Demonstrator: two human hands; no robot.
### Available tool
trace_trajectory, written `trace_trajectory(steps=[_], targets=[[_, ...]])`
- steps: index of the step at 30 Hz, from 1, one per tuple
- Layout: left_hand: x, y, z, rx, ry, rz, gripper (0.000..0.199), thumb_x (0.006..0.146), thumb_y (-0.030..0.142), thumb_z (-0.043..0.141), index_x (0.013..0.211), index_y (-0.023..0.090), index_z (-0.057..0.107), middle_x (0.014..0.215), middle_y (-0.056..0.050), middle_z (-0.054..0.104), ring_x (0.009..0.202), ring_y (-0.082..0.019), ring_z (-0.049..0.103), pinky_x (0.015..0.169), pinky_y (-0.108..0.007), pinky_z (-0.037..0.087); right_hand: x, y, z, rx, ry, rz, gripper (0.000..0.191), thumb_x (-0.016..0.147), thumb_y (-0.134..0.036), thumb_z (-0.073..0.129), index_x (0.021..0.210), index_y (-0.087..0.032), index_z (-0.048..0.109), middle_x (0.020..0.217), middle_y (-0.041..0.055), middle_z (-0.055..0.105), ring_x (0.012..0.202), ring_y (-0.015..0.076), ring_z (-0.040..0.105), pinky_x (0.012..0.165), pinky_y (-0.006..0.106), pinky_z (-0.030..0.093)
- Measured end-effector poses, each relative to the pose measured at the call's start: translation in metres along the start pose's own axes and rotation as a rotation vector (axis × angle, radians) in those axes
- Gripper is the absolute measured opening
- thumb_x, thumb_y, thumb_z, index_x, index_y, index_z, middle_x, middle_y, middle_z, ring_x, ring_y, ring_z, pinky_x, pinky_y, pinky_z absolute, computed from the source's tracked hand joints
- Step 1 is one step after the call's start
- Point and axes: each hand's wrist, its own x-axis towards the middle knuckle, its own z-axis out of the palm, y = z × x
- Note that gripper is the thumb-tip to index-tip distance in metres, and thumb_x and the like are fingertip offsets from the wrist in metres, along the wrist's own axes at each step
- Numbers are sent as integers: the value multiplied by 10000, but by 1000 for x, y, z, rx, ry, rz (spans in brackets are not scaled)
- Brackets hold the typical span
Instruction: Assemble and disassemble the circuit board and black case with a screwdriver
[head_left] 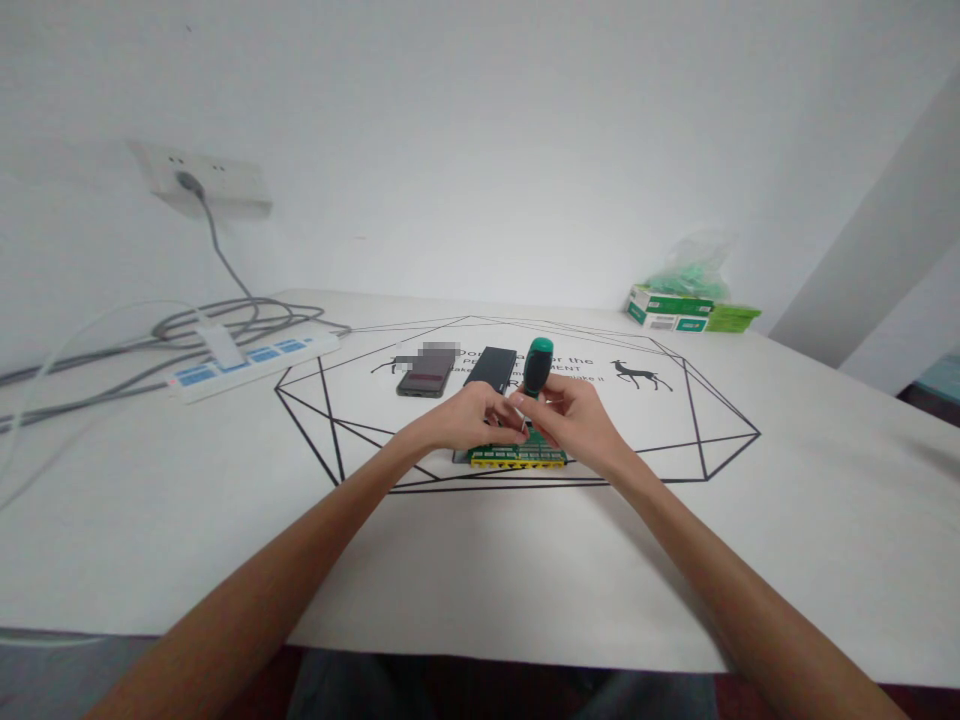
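A green circuit board with a yellow strip along its near edge lies on the table in front of me. My right hand grips a screwdriver with a black and green handle, held nearly upright over the board. Its thin shaft points down to the board; the tip is hidden by fingers. My left hand is closed beside the shaft, thumb and fingers low over the board's left part. Whatever those fingers pinch is too small to make out. Just behind the left hand lies a dark flat rectangular object, partly covered.
A phone lies left of the dark object. At the left, a white power strip sits among grey cables, with a wall socket above. Green and white boxes with a plastic bag stand at the back right.
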Motion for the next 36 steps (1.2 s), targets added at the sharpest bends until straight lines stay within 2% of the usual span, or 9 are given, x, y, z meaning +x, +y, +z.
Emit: trace_trajectory(steps=[7, 15, 20, 28, 36], targets=[[1, 0, 2, -14, 43, -38, 212, 717, 324, 714, 742, 115, 738, 679, -51, 697, 624, -126, 592, 593, -222, 431, 1, -3, 0, 11, 11, 8, 298, 796, -448, 630, 766, -152, 626, 495, -51, 455, 453, 86, 392, 443, 227, 297], [-1, 7, -5, 35, 27, -35, 243, 791, 352, 651, 846, 139, 753, 825, -68, 739, 759, -156, 645, 732, -270, 461, 3, 5, -1, 3, 93, 2, 335, 789, -485, 636, 724, -157, 607, 470, -52, 437, 435, 84, 374, 432, 231, 277], [-4, 4, -11, 112, 40, -28, 207, 752, 332, 696, 873, 176, 757, 923, -55, 741, 896, -186, 648, 827, -283, 443, 4, 4, -1, -7, 147, 8, 382, 773, -529, 640, 674, -167, 562, 441, -57, 406, 419, 84, 349, 428, 240, 260], [-4, -2, -12, 104, -66, 26, 158, 758, 257, 678, 869, 186, 765, 940, -45, 734, 902, -186, 641, 848, -282, 449, 3, 5, 1, -35, 92, 21, 431, 758, -584, 631, 681, -165, 568, 445, -51, 416, 420, 88, 358, 423, 237, 241], [-3, -1, -10, 108, -79, 30, 133, 748, 232, 679, 840, 200, 768, 891, -31, 732, 862, -176, 639, 830, -274, 460, 3, 5, 0, -9, 101, 27, 432, 754, -589, 632, 688, -167, 567, 445, -55, 408, 420, 86, 346, 423, 238, 238]])
